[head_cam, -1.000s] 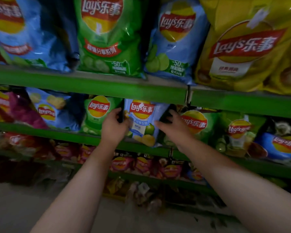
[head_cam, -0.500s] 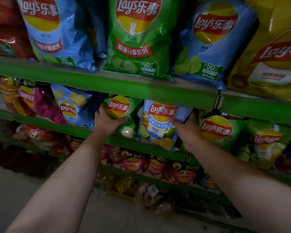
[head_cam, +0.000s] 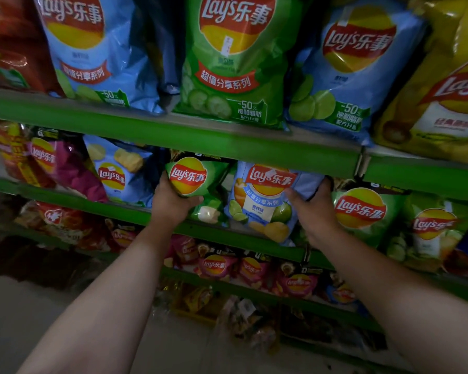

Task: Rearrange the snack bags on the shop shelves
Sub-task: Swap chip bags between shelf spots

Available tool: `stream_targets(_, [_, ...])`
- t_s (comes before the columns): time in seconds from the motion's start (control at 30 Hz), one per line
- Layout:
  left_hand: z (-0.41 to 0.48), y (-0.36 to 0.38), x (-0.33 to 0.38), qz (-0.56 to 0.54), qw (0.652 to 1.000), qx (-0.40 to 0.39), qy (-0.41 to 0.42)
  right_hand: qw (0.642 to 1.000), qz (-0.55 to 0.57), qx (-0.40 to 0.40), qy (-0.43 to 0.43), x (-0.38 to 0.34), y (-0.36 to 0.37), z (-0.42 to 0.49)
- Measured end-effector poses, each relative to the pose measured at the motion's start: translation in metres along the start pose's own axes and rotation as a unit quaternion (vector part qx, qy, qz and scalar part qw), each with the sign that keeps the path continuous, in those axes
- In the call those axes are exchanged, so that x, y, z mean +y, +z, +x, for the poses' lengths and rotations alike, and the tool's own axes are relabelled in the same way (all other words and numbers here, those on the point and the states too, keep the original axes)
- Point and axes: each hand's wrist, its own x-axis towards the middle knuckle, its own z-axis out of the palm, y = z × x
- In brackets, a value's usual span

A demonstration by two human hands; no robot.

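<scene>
On the middle green shelf my left hand grips a small green Lay's bag from its left side, thumb across the bag's lower front. Right beside it stands a light blue lime Lay's bag. My right hand holds that blue bag by its right edge, fingers tucked behind it and thumb on its front. Another green Lay's bag stands just right of my right hand.
Large blue, green and yellow Lay's bags fill the top shelf. A blue bag and a magenta bag stand left of my left hand. Pink and red small bags line the lower shelf. Grey floor lies below.
My left hand has moved from the blue bag's left edge to the green bag and closed on it. My right hand stayed on the blue bag's right edge. The view shifted left.
</scene>
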Motion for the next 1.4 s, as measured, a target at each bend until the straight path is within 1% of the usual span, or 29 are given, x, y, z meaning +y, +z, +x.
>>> stream_targets(0.1, [-0.003,-0.002,-0.004,-0.017,1.000,0.007,0.020,1.000,0.003,-0.015,-0.018,0.000,-0.005,-0.003])
stream_targets(0.2, [-0.005,-0.001,-0.004,-0.013,0.999,0.003,0.029,0.999,-0.020,-0.026,-0.037,-0.003,-0.010,-0.006])
stream_targets(0.33, [-0.004,0.001,-0.004,0.002,1.000,-0.008,0.006,0.995,-0.036,-0.063,-0.069,-0.010,-0.019,-0.010])
stream_targets(0.47, [-0.003,0.003,0.006,0.017,1.000,-0.004,-0.007,0.995,-0.021,-0.059,-0.079,-0.015,-0.037,-0.003])
stream_targets(0.57, [-0.008,0.005,0.016,0.046,0.999,0.001,-0.022,0.992,-0.001,-0.107,-0.061,-0.020,-0.045,0.001])
stream_targets(0.63, [-0.014,0.005,0.023,0.056,0.998,0.005,-0.011,0.985,0.015,-0.170,-0.022,-0.023,-0.050,0.002])
stream_targets(0.7, [-0.021,0.000,0.029,0.061,0.998,0.010,0.016,0.970,0.018,-0.241,0.002,-0.025,-0.056,0.004])
stream_targets(0.77, [-0.029,-0.010,0.035,0.066,0.997,0.022,0.043,0.957,0.007,-0.290,-0.005,-0.027,-0.061,0.004])
stream_targets(0.87, [-0.040,-0.030,0.044,0.074,0.993,0.037,0.088,0.944,-0.023,-0.327,-0.024,-0.028,-0.069,0.001])
stream_targets(0.93, [-0.050,-0.045,0.055,0.101,0.984,0.076,0.122,0.941,-0.026,-0.337,-0.022,-0.025,-0.076,-0.002])
stream_targets(1.0, [-0.063,-0.059,0.075,0.119,0.964,0.154,0.181,0.940,-0.018,-0.341,-0.010,-0.021,-0.084,-0.009])
stream_targets(1.07, [-0.076,-0.069,0.103,0.108,0.922,0.250,0.276,0.941,-0.010,-0.338,-0.005,-0.013,-0.086,-0.022])
stream_targets(1.1, [-0.081,-0.073,0.119,0.088,0.898,0.286,0.324,0.943,-0.006,-0.332,-0.008,-0.009,-0.085,-0.029])
stream_targets(1.13, [-0.083,-0.076,0.135,0.058,0.880,0.303,0.361,0.946,-0.003,-0.324,-0.011,-0.006,-0.083,-0.036])
stream_targets(1.17, [-0.082,-0.079,0.152,0.024,0.872,0.300,0.385,0.948,-0.004,-0.319,-0.014,-0.003,-0.081,-0.042])
stream_targets(1.2, [-0.080,-0.081,0.169,-0.005,0.874,0.285,0.394,0.948,-0.008,-0.319,-0.016,-0.003,-0.080,-0.048])
stream_targets(1.23, [-0.076,-0.082,0.185,-0.026,0.884,0.261,0.387,0.946,-0.013,-0.323,-0.019,-0.005,-0.079,-0.054])
stream_targets(1.27, [-0.070,-0.082,0.200,-0.043,0.901,0.234,0.363,0.944,-0.015,-0.327,-0.024,-0.008,-0.080,-0.059])
stream_targets(1.33, [-0.058,-0.079,0.224,-0.079,0.942,0.166,0.282,0.942,-0.026,-0.331,-0.042,-0.020,-0.084,-0.066])
stream_targets(1.4, [-0.048,-0.075,0.237,-0.126,0.963,0.085,0.223,0.940,-0.039,-0.332,-0.064,-0.037,-0.090,-0.072])
